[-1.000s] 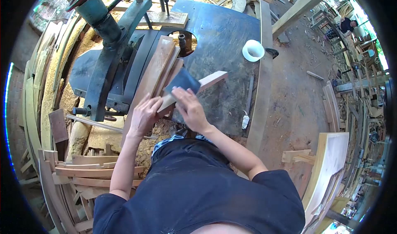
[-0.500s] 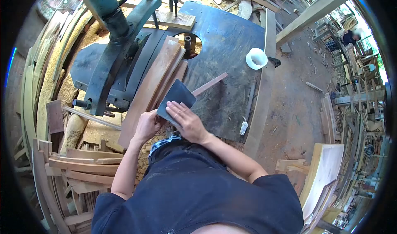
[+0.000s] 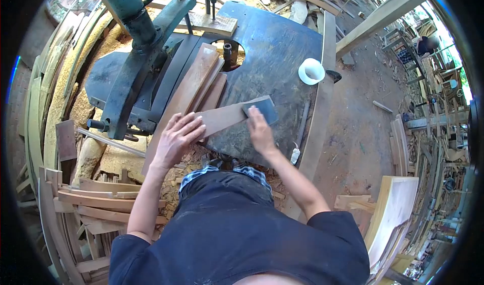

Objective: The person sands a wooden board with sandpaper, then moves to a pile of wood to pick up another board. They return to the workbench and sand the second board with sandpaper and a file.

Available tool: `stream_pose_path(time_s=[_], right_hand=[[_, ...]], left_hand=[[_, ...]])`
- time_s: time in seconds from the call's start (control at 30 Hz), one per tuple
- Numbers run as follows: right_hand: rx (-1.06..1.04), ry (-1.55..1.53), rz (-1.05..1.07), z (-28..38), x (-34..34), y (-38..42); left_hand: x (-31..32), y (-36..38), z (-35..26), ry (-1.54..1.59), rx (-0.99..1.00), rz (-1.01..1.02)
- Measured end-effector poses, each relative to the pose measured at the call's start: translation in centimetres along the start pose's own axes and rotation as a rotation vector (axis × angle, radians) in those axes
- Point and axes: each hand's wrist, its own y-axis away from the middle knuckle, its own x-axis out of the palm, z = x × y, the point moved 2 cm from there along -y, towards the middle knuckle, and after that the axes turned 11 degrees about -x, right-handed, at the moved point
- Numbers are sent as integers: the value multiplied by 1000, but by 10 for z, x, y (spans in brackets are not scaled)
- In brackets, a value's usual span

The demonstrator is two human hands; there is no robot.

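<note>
A reddish-brown wooden board [image 3: 222, 118] lies slanted over the dark metal machine table [image 3: 275, 48], its broad face up. My left hand [image 3: 176, 136] grips the near left end, fingers across the top and the thumb hidden. At the far right end my right hand [image 3: 261, 134] holds a dark grey rectangular sheet [image 3: 267, 112], which looks like sandpaper, against the board's face. My right fingertips rest on the sheet. Beside my left hand, several longer reddish boards [image 3: 189, 91] lie stacked along the machine's fence.
A cast-metal machine arm [image 3: 136, 68] stands at the left. A round opening with a spindle [image 3: 228, 53] is in the table. A white cup-like container [image 3: 311, 72] sits near the right edge, with a small white tube [image 3: 295, 155] nearer. Curved wood pieces [image 3: 101, 202] are stacked at lower left.
The board has turned from edge-on to face up. My right hand has slid right with the grey sheet to the far end. My left hand now lies over the board's near end.
</note>
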Motion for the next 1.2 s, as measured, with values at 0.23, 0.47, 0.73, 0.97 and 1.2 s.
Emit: stream_pose_path(time_s=[0.23, 0.47, 0.73, 0.97, 1.2], right_hand=[[115, -70, -79, -47, -4, -11], [-82, 175, -85, -13, 13, -20], [333, 145, -50, -89, -5, -49], [-161, 48, 11, -35, 11, -24], [171, -34, 6, -76, 5, -32]], left_hand=[[1, 7, 1, -41, 24, 75], [5, 8, 4, -13, -39, 95], [11, 22, -5, -26, -39, 72], [17, 36, -2, -44, -71, 105], [15, 32, -3, -70, -67, 64]])
